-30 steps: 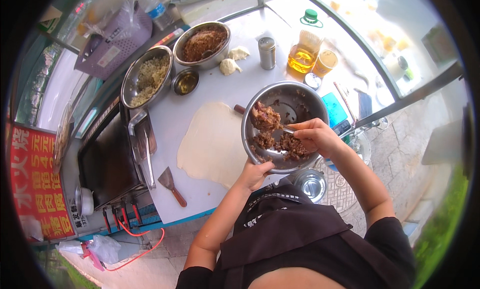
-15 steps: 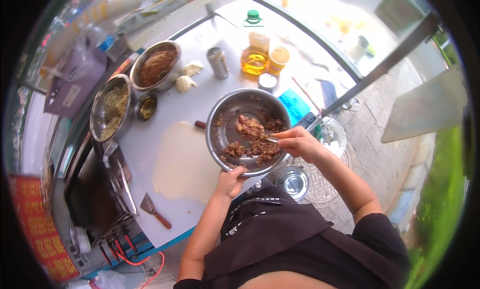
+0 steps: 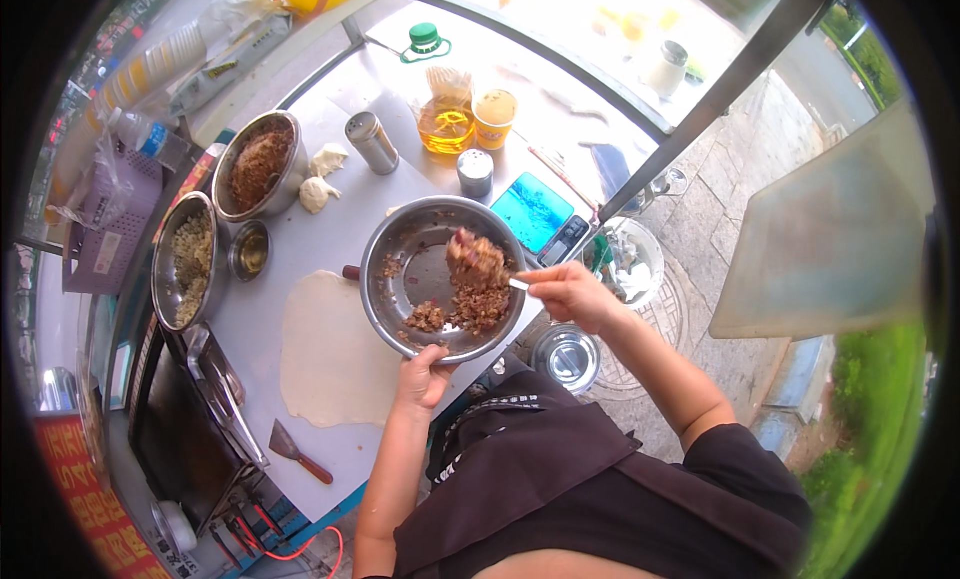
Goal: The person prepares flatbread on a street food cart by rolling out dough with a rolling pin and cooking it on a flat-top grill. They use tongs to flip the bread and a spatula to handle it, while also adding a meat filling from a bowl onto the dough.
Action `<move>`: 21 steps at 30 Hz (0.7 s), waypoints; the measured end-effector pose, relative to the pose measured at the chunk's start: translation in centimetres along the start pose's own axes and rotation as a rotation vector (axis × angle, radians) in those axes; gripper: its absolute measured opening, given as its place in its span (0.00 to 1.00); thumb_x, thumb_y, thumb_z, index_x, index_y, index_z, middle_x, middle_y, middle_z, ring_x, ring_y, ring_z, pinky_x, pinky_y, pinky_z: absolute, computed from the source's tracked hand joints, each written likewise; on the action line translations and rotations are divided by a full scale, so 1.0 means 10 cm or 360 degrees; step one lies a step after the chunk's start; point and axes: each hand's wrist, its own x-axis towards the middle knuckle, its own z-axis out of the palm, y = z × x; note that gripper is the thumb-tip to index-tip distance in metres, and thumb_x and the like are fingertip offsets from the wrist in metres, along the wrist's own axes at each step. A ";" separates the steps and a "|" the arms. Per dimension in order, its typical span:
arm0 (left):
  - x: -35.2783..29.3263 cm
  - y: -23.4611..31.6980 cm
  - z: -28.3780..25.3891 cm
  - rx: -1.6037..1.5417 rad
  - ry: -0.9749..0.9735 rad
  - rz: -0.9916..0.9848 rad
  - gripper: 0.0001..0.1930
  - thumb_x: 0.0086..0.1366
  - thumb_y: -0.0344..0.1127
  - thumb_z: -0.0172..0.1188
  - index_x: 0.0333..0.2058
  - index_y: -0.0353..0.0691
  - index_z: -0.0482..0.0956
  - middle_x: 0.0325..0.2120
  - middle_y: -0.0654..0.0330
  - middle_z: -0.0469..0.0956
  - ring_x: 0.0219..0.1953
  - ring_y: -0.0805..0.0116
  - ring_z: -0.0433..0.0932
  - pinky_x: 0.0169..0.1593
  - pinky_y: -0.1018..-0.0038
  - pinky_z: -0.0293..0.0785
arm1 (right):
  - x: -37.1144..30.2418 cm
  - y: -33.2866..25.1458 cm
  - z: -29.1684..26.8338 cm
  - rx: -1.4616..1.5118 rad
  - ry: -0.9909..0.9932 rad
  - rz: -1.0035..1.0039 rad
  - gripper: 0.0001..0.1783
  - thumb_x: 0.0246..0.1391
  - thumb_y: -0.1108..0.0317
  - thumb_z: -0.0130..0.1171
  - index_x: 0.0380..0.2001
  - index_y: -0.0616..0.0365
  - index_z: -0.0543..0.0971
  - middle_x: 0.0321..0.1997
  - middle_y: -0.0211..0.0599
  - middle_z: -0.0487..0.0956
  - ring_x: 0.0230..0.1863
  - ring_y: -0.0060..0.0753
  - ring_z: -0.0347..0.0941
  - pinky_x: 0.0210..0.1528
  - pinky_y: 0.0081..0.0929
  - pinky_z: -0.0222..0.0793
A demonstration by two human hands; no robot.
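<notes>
My left hand (image 3: pixel 426 377) grips the near rim of a steel mixing bowl (image 3: pixel 418 269), thumb over the edge. My right hand (image 3: pixel 572 294) is closed on the handle of a metal spoon (image 3: pixel 519 285) at the bowl's right side. The spoon's head is hidden under a heaped lump of brown minced filling (image 3: pixel 476 257); more filling lies below it and clings to the wall. Left of the bowl, a thin rolled-out dough sheet (image 3: pixel 325 354) lies flat on the table. A dark red handle (image 3: pixel 351 272) sticks out beside the bowl, the rest hidden.
At the left stand a bowl of brown mince (image 3: pixel 262 169), a bowl of pale chopped filling (image 3: pixel 190 264) and a small oil dish (image 3: pixel 252 251). A scraper (image 3: pixel 298 453) lies near the dark griddle (image 3: pixel 175 434). Beyond are dough lumps (image 3: pixel 319 192), an oil jug (image 3: pixel 447 124) and a lit screen (image 3: pixel 540 211).
The view has shifted, so the table sits further left and lower. Within the bowl, the spoon and its lump of filling have moved toward the right side. My left hand keeps its rim hold.
</notes>
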 end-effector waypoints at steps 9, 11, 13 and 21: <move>0.07 0.00 0.04 0.0029 0.0041 -0.0010 0.22 0.53 0.18 0.49 0.49 0.32 0.65 0.43 0.52 0.73 0.45 0.57 0.75 0.50 0.61 0.76 | 0.04 -0.43 -0.59 -0.0039 0.0208 -0.0197 0.18 0.54 0.75 0.54 0.50 0.65 0.74 0.15 0.16 0.63 0.12 0.09 0.51 0.14 0.12 0.45; 0.10 -0.03 0.16 0.0040 0.0012 -0.0004 0.21 0.54 0.18 0.50 0.49 0.32 0.66 0.42 0.51 0.74 0.44 0.58 0.76 0.49 0.62 0.76 | 0.02 -0.45 -0.54 -0.0102 0.0178 -0.0171 0.18 0.54 0.75 0.54 0.49 0.65 0.74 0.15 0.16 0.63 0.12 0.09 0.51 0.14 0.12 0.45; 0.09 -0.06 0.33 0.0043 -0.0021 0.0009 0.21 0.54 0.18 0.50 0.49 0.32 0.66 0.42 0.51 0.74 0.43 0.58 0.76 0.49 0.62 0.76 | 0.01 -0.40 -0.45 -0.0140 0.0127 -0.0057 0.17 0.54 0.75 0.54 0.48 0.65 0.75 0.15 0.17 0.64 0.12 0.09 0.52 0.13 0.11 0.45; 0.02 -0.11 0.62 0.0233 -0.0023 0.0256 0.24 0.53 0.17 0.49 0.52 0.34 0.64 0.43 0.52 0.73 0.44 0.58 0.76 0.46 0.62 0.79 | 0.10 0.26 0.01 -0.1177 -0.0029 -0.0114 0.16 0.54 0.60 0.54 0.39 0.60 0.79 0.20 0.39 0.77 0.22 0.30 0.74 0.26 0.29 0.69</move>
